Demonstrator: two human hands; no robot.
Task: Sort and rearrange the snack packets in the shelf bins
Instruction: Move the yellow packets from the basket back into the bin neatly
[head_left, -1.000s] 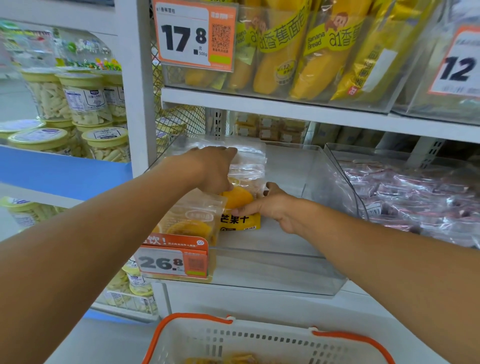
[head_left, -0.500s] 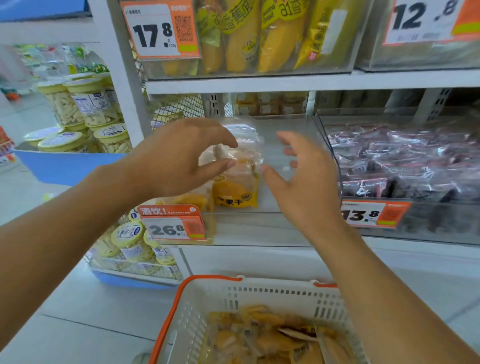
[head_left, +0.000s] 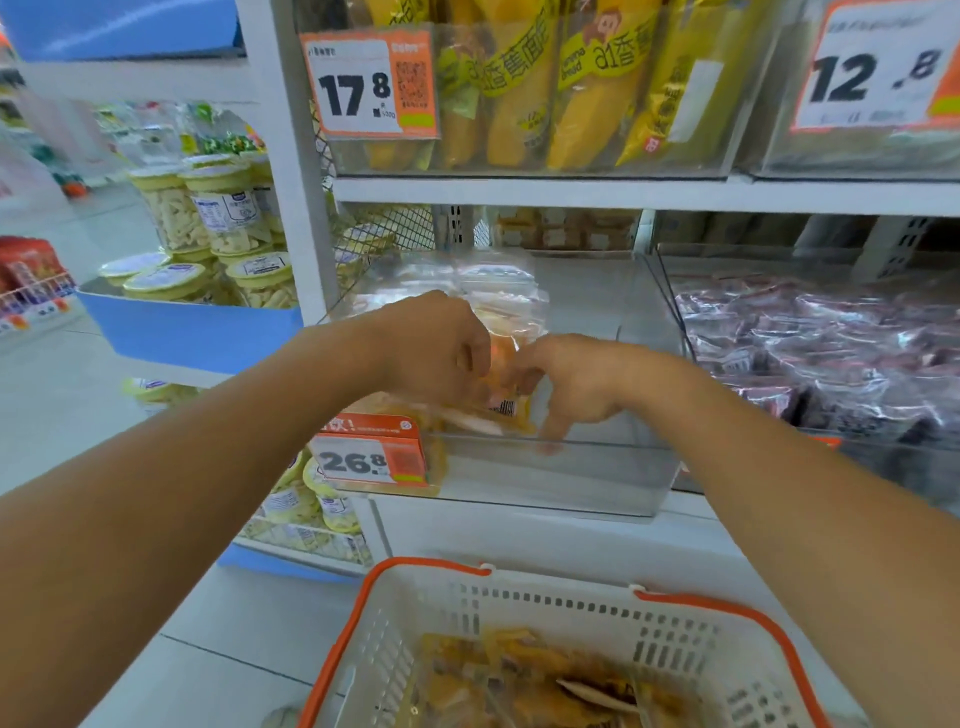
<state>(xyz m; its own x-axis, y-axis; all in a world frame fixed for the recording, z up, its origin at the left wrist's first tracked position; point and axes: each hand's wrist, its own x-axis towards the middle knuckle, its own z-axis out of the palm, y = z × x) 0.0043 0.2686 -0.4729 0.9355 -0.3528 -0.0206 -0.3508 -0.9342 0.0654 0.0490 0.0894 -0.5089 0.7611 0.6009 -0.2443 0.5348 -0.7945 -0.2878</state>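
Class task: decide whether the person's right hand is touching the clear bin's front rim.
Touching. The head view shows the right hand reaching down, with one fingertip resting on the front rim of the clear bin.

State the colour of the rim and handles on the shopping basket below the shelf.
Orange, on a white slatted basket; it shows plainly in the head view.
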